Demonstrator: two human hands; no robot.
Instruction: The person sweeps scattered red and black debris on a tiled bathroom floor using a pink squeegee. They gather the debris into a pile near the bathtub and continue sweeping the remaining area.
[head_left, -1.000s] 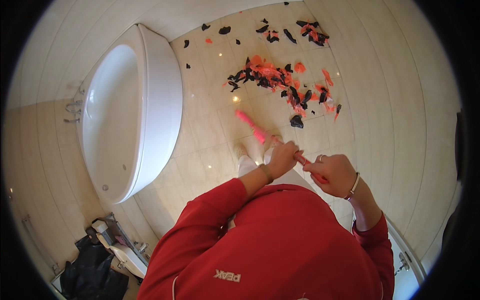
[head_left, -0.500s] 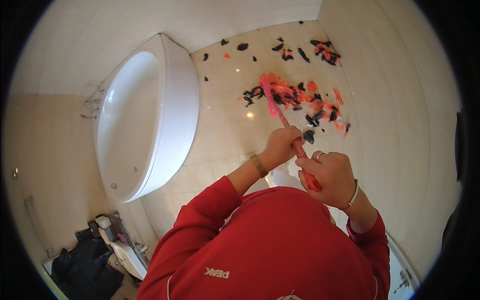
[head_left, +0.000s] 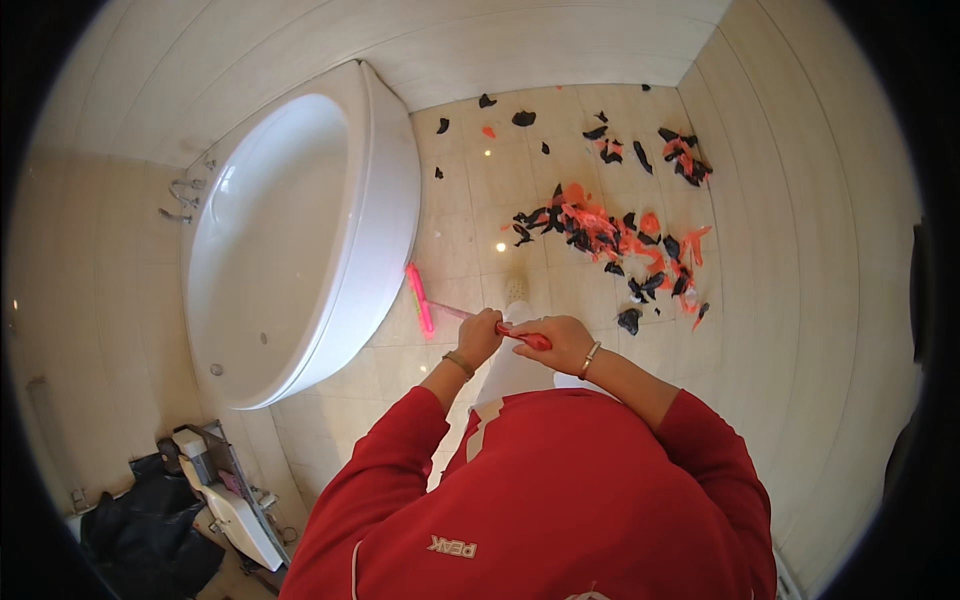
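My left hand [head_left: 481, 337] is closed round the red handle of a broom with a bright pink head [head_left: 420, 300]. Higher up the same handle, my right hand [head_left: 560, 345] grips close to its red end. The broom slants down to the left, its head low by the side of the white bathtub. To the right of the head lies a heap of torn black and orange-red scraps [head_left: 600, 228], apart from the broom. A smaller clump of the same scraps [head_left: 686, 157] sits near the right wall.
The white corner bathtub [head_left: 400, 200] fills the left side, with metal taps [head_left: 183, 195] on its far edge. Single black scraps [head_left: 524, 118] dot the tiled floor toward the back wall. A black sheet [head_left: 150, 540] lies beside white equipment [head_left: 235, 505] at the lower left.
The broom head has left the scrap heap and swung left and nearer, to the bathtub's side. Both hands moved left with the handle. My view has shifted slightly too.
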